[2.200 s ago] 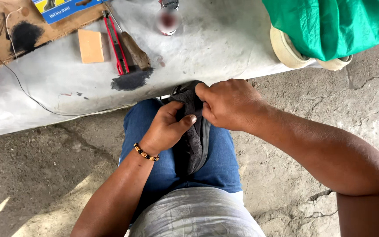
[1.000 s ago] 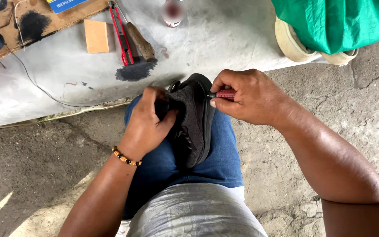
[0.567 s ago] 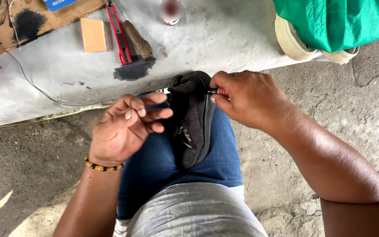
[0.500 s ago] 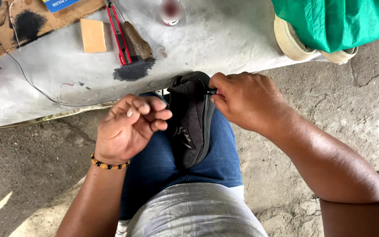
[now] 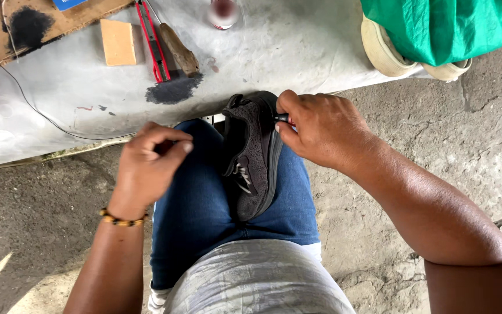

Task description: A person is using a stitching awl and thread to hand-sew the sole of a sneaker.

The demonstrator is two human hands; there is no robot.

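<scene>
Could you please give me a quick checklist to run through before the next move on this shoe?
1. Dark shoe resting steadily on the lap, sole turned to the person's right: ok.
2. Right hand gripping a small dark tool at the shoe's edge: ok.
3. Tool tip seated in the shoe: cannot tell, the fingers hide it.
4. Left hand bracing the shoe: not ok, it is off the shoe, fingers curled.
5. Anything pinched in the left hand: cannot tell.
6. Red-handled tool and wooden-handled tool lying on the grey sheet ahead: ok.
</scene>
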